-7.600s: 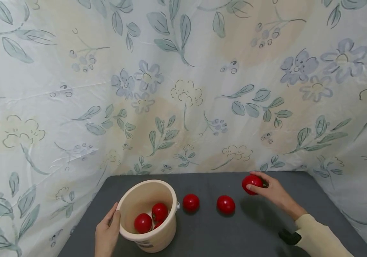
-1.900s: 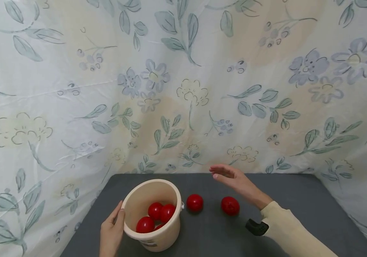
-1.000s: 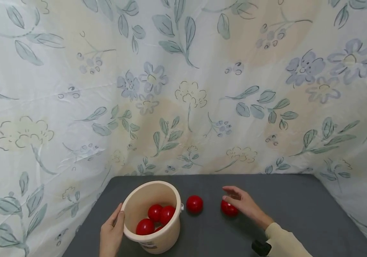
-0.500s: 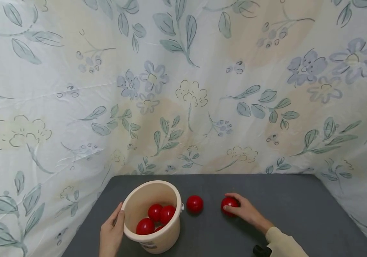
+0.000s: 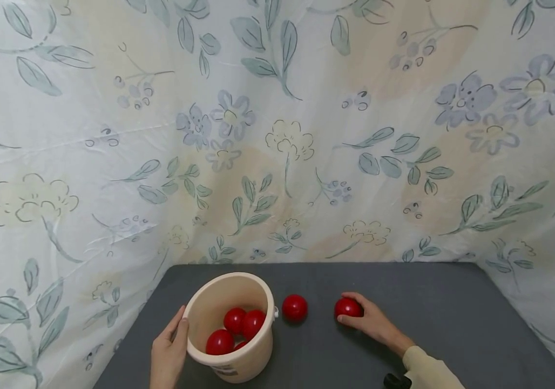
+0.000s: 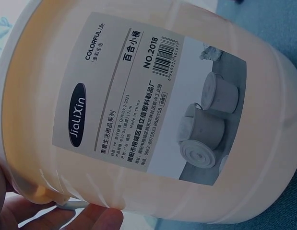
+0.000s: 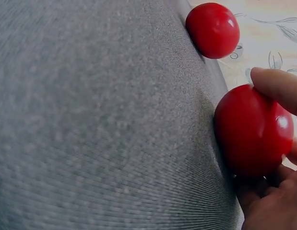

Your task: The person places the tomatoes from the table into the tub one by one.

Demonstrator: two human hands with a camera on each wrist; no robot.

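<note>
Your R hand (image 5: 370, 321) is curled round a tomato (image 5: 347, 307) on the right of the scene, thumb one side, fingers the other, spread only abt as wide as it is; the tomato looks to be resting on the dark table (image 5: 306, 364). Your L hand (image 5: 168, 346) pinches the bucket (image 5: 254, 359) at its left rim, thumb and fingers w/ little gap between (that should steady it). In the bucket you've at least four other tomatoes (image 5: 220, 342), one mostly hidden near the right. A loose tomato (image 5: 295, 308) sits just right of the bucket, between it and your R hand. Step in hand is prob. the pick-up: getting a secure hold. Next move likely calls for a snug, even squeeze, then a straight lift, w/ your L hand bracing the bucket.
</note>
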